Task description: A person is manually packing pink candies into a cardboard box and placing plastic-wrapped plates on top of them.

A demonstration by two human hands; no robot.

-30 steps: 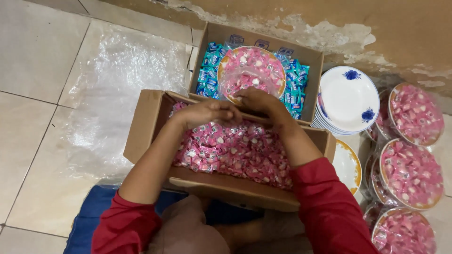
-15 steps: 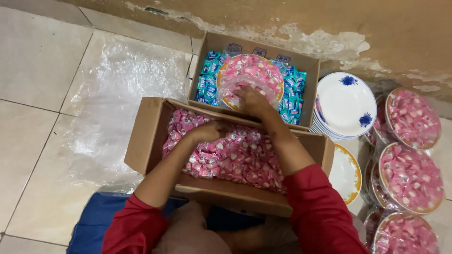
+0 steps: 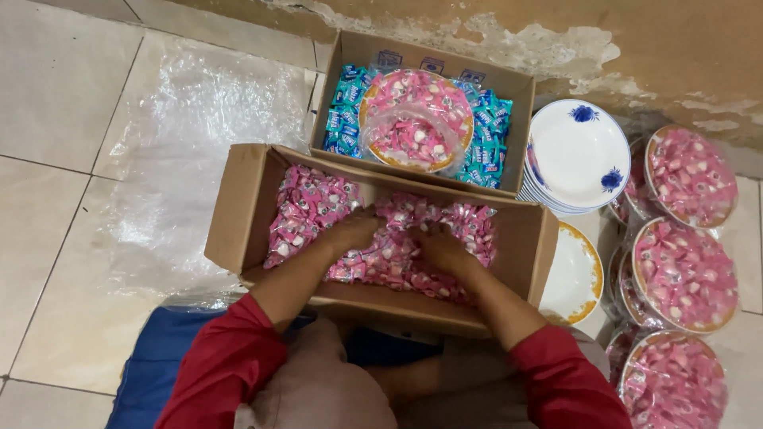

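Head view: both hands lie sunk in the pink wrapped candies (image 3: 310, 210) filling the near cardboard box (image 3: 238, 210) on the tiled floor. Left hand (image 3: 354, 230) and right hand (image 3: 439, 248) rest palm down, fingers curled into the heap; whether they grip any candy cannot be told. Beyond, a second box (image 3: 520, 103) holds blue wrapped candies (image 3: 343, 119) and a bagged plate of pink candies (image 3: 413, 119). White plates (image 3: 576, 151) are stacked at right.
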